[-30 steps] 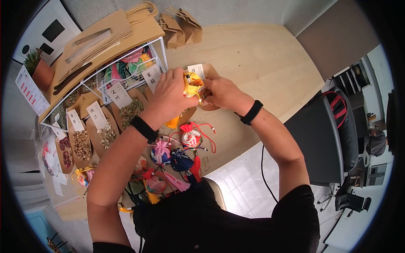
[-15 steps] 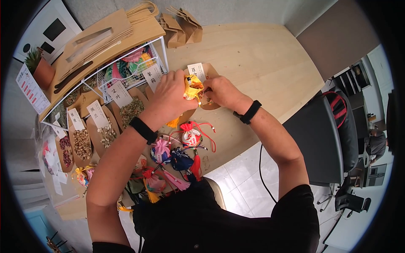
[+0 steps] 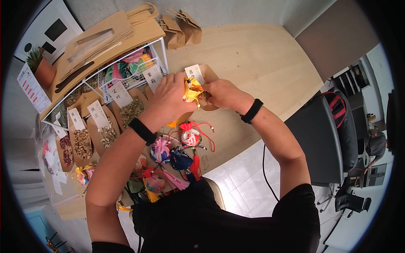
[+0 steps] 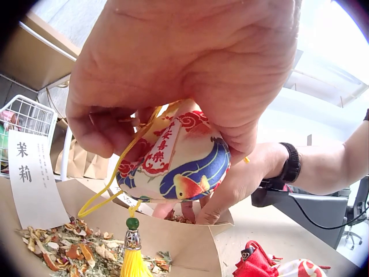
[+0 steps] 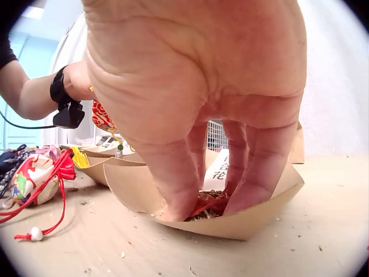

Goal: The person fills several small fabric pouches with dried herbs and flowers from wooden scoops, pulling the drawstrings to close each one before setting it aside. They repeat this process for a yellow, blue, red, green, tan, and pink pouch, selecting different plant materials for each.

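My left hand [image 3: 168,96] grips a yellow drawstring sachet [image 3: 193,90], its gathered mouth facing up. In the left wrist view the sachet shows a blue and red fish print, with a yellow tassel [image 4: 134,262] hanging below from a green bead. My right hand [image 3: 230,96] reaches down into a brown paper tray [image 5: 253,224] with a white label. Its thumb and fingers close around dried reddish herbs [image 5: 212,202] at the tray's bottom. The sachet is just left of the right fingertips in the head view.
Several paper trays of dried herbs with labels, such as one of green leaves [image 3: 132,110], line the table's left side. Finished-looking sachets [image 3: 181,160] lie near my body. A wooden shelf [image 3: 145,31] with a wire basket [image 3: 126,71] stands behind; paper bags [image 3: 173,31] are beyond.
My right hand has moved from beside the sachet's mouth down into the tray. The left hand keeps its hold on the sachet, almost in place.
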The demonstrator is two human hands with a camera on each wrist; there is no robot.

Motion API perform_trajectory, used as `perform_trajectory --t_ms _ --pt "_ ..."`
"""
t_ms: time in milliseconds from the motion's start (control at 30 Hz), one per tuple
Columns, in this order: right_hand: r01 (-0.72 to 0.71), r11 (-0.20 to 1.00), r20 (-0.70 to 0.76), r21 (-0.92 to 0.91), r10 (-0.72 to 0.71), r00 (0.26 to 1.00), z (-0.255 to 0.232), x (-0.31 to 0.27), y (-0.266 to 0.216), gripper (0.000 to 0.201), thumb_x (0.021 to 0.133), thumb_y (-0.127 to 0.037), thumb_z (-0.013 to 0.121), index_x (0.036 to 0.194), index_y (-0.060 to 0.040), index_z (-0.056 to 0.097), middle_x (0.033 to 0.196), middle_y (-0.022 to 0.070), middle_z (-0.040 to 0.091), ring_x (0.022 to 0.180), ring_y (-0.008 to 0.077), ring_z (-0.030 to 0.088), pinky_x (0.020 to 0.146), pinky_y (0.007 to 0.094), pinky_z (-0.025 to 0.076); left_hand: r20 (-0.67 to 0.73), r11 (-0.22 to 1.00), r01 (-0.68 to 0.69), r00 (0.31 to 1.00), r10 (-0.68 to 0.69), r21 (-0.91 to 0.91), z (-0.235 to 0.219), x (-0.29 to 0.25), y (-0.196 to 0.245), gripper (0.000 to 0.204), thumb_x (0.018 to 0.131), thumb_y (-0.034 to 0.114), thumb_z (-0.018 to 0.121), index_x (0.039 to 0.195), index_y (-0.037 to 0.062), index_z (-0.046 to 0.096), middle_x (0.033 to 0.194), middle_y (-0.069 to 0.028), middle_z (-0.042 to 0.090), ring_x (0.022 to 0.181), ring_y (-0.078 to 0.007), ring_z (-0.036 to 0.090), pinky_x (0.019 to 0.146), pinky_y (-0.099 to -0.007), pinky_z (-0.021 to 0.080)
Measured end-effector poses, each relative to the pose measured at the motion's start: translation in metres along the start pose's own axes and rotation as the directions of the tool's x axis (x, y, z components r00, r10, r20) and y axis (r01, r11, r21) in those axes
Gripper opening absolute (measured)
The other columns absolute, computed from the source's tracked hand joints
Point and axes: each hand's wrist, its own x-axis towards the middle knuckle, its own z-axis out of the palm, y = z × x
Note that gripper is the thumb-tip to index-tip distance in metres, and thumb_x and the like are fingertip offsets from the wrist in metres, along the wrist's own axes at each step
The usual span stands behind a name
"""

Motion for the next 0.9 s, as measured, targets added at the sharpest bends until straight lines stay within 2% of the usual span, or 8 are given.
perform_trajectory --t_ms 133,300,500,600,633,733,833,900 --pt "0.022 0.999 -0.044 -0.03 -0.024 0.999 0.008 0.005 0.0 0.035 0.079 -0.004 0.075 0.113 -0.013 0.078 0.101 0.0134 0.072 0.095 0.0358 0.071 0.083 0.0459 0.057 0.04 1.0 0.016 0.999 -0.016 0.014 -0.007 -0.001 0.003 0.071 0.071 0.03 0.082 0.126 -0.0016 0.05 0.121 -0.0252 0.058 0.117 -0.0435 0.055 0.102 -0.05 0.047" --pt "0.061 0.997 -0.107 0.043 -0.056 0.993 0.014 0.001 0.002 0.022 0.079 -0.004 0.075 0.1 -0.0104 0.079 0.096 0.0144 0.071 0.091 0.0358 0.071 0.08 0.0451 0.057 0.053 0.999 0.025 0.998 -0.026 0.035 -0.007 -0.003 0.002 0.074 0.07 0.031 0.082 0.127 -0.0019 0.05 0.12 -0.0263 0.057 0.117 -0.0443 0.055 0.102 -0.0504 0.046" --pt "0.105 0.994 -0.161 0.029 -0.099 0.982 0.027 0.003 0.007 0.011 0.079 -0.006 0.077 0.09 -0.0063 0.077 0.091 0.0168 0.071 0.087 0.0371 0.072 0.079 0.0455 0.057 0.027 0.996 0.01 1.0 -0.013 0.087 0.013 -0.002 -0.005 0.065 0.069 0.029 0.081 0.118 0.0004 0.05 0.117 -0.0234 0.056 0.116 -0.0425 0.054 0.1 -0.0487 0.046" --pt "0.071 0.992 -0.164 0.103 -0.053 0.985 0.023 0.003 0.006 0.012 0.078 -0.006 0.078 0.09 -0.0042 0.078 0.093 0.0188 0.072 0.088 0.0373 0.072 0.08 0.0439 0.058 0.186 0.991 0.072 0.978 -0.092 0.112 0.009 0.005 0.005 0.074 0.068 0.034 0.084 0.124 -0.0016 0.05 0.122 -0.0256 0.057 0.115 -0.0433 0.055 0.1 -0.0494 0.047" --pt "0.056 0.988 -0.164 0.145 -0.032 0.986 0.021 0.003 0.006 0.012 0.078 -0.006 0.078 0.09 -0.0036 0.078 0.095 0.0196 0.073 0.088 0.0373 0.072 0.08 0.0432 0.058 0.18 0.99 0.069 0.98 -0.09 0.121 0.011 0.005 0.006 0.074 0.067 0.034 0.085 0.123 -0.0013 0.051 0.122 -0.025 0.057 0.115 -0.0426 0.055 0.1 -0.0492 0.047" --pt "-0.005 0.939 -0.196 0.343 0.077 0.978 0.012 0.0 0.014 0.019 0.082 0.0 0.077 0.101 0.0025 0.075 0.093 0.0181 0.074 0.08 0.0276 0.074 0.075 0.0377 0.059 0.144 0.988 0.055 0.987 -0.076 0.143 0.02 0.006 0.005 0.073 0.066 0.033 0.086 0.12 -0.0004 0.051 0.121 -0.0232 0.056 0.115 -0.0412 0.054 0.099 -0.0485 0.047" --pt "-0.132 0.839 -0.193 0.528 0.27 0.943 -0.009 -0.006 0.011 0.016 0.088 0.001 0.077 0.103 0.0023 0.077 0.09 0.0127 0.076 0.079 0.0169 0.073 0.072 0.0326 0.059 0.103 0.987 0.045 0.993 -0.061 0.153 0.027 0.01 0.004 0.069 0.067 0.033 0.084 0.117 0.0003 0.05 0.119 -0.0219 0.056 0.117 -0.0412 0.053 0.1 -0.0482 0.046" --pt "-0.138 0.806 -0.188 0.575 0.295 0.937 -0.026 -0.01 0.004 0.013 0.089 0.002 0.077 0.102 0.0024 0.077 0.09 0.0106 0.076 0.079 0.0146 0.072 0.071 0.0313 0.059 0.089 0.985 0.057 0.993 -0.073 0.165 0.029 0.014 0.007 0.069 0.066 0.032 0.085 0.117 0.0003 0.05 0.118 -0.0215 0.056 0.116 -0.0412 0.052 0.099 -0.0482 0.047"
